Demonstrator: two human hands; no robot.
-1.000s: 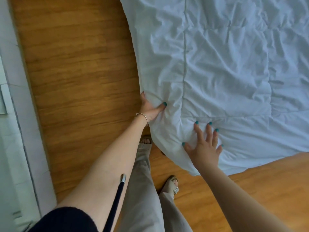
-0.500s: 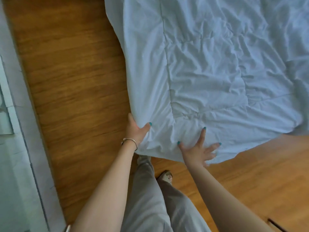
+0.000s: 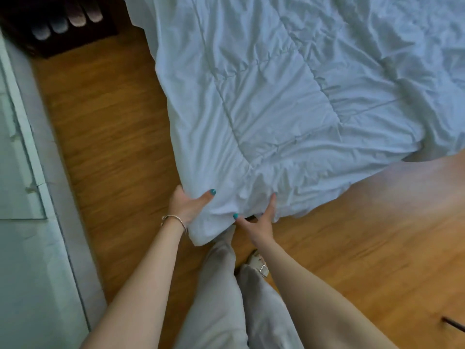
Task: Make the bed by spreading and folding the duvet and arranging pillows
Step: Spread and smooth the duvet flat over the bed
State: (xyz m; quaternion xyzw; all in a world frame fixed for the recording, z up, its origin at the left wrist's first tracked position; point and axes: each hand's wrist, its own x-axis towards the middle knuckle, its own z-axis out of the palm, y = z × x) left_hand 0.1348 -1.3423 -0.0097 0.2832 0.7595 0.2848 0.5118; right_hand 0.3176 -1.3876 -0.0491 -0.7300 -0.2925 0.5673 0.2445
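Note:
A white quilted duvet [image 3: 289, 96] covers the bed and hangs over its near corner toward the wooden floor. My left hand [image 3: 187, 205], with a bracelet on the wrist, grips the duvet's corner edge, thumb on top and fingers underneath. My right hand [image 3: 259, 220] holds the hem just right of that corner, thumb on top and fingers tucked under the fabric. No pillows are in view.
Wooden floor [image 3: 113, 147] runs left of and in front of the bed. A pale wall and door frame [image 3: 30, 197] line the left side. A dark rack with slippers [image 3: 65, 23] stands at the top left. My legs and sandalled foot [image 3: 259, 263] are below the corner.
Both hands have slid down to the duvet's corner; the right hand went from lying flat on top to taking hold of the hem. The view shifted back and left, showing the slipper rack.

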